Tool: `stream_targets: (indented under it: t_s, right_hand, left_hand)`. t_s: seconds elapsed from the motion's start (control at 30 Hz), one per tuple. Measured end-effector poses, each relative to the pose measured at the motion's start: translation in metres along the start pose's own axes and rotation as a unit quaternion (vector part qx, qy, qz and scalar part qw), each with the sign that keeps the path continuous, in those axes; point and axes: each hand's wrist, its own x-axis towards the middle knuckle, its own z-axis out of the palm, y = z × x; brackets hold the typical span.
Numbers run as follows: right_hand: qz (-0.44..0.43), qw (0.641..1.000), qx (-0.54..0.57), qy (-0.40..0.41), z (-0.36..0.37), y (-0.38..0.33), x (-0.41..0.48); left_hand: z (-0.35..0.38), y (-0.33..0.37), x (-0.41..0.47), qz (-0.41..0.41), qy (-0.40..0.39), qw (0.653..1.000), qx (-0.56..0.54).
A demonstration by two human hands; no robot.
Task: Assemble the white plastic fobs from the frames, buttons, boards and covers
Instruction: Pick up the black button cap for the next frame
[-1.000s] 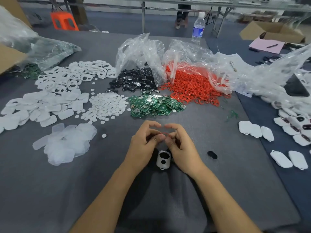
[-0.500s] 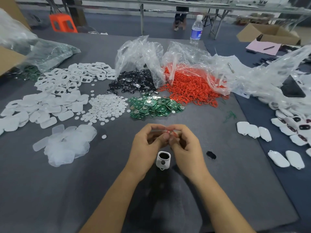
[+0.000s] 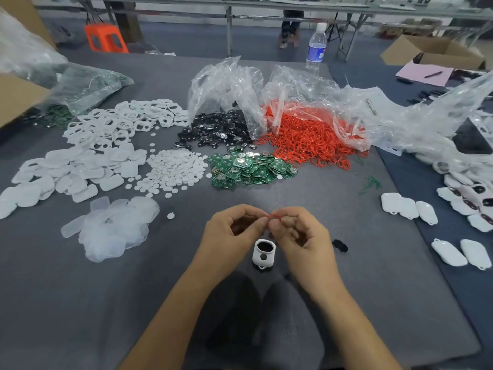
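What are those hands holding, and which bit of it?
A small red ring, pinched at its two ends by the left hand and the right hand. The white frame below lies unheld.

Bottle label (image 3: 316, 53) blurred; nothing legible.

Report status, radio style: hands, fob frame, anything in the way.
Left hand and right hand both pinch one red ring. White frame lies on grey mat just below them. Path clear; loose black button sits to its right.
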Motion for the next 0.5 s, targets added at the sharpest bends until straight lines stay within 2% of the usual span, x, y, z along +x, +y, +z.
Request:
stream_targets:
  t_s: [0.23, 0.5]
  right_hand:
    - [0.008, 0.998, -0.049, -0.028, -0.009, -0.001, 0.003]
    - [0.029, 0.995, -0.037, -0.085, -0.019, 0.005, 0.004]
  left_hand:
    - [-0.01, 0.0, 0.0, 0.034, -0.055, 0.998, -0.015]
    - [-0.016, -0.005, 0.001, 0.008, -0.117, 0.993, 0.024]
